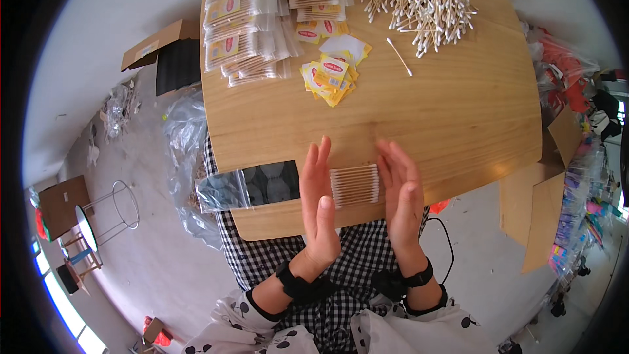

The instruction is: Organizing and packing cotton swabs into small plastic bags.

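A neat row of cotton swabs (354, 187) lies flat on the wooden table (452, 124) close to its front edge. My left hand (318, 200) stands on edge at the row's left end, fingers stretched out. Facing it at the other end, my right hand (401, 193) has its fingers extended too. Neither hand holds anything; whether the palms touch the swab tips I cannot tell. Left of my left hand lies a clear plastic bag (224, 191) on a dark sheet (274, 181) with grey round shapes.
Stacks of bagged swabs (239, 26) fill the far left of the table. Beside them are yellow-and-white cards (331, 75). A heap of loose swabs (419, 0) lies far right, with a single swab (399, 57) nearer. An open cardboard box (534, 203) stands beyond the right edge.
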A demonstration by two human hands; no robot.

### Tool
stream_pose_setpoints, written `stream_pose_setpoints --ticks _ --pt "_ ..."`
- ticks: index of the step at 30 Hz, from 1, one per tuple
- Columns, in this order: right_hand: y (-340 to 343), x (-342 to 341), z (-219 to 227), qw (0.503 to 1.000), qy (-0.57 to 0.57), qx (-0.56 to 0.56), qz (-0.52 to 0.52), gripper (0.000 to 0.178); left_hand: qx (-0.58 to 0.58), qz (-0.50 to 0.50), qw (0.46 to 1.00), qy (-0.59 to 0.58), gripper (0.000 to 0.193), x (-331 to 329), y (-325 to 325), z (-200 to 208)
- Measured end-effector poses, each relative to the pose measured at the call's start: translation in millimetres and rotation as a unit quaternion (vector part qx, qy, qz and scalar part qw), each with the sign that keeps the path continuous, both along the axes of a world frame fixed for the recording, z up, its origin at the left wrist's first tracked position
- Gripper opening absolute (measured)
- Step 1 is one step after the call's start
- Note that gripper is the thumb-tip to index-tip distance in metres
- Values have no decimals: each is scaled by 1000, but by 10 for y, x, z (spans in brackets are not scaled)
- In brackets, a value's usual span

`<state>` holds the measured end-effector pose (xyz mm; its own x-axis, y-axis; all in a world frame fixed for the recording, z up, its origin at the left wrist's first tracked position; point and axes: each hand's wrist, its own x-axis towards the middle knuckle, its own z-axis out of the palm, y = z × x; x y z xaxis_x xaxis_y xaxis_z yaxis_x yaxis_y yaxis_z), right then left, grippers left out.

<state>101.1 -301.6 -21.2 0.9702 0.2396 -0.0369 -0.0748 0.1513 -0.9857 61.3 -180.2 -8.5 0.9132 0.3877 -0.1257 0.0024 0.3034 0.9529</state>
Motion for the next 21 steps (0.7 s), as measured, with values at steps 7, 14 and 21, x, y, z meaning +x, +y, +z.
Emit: stream_pose_setpoints --ticks 7,14,21 --pt "-116 99 5 989 -57 -109 -78 57 61 86 994 -17 69 -244 38 20" --pt "-26 179 40 952 -139 -263 -70 44 177 -188 960 -107 25 -617 297 19" --pt "288 203 34 835 -238 -496 17 56 167 -203 959 -107 24 -641 271 -43"
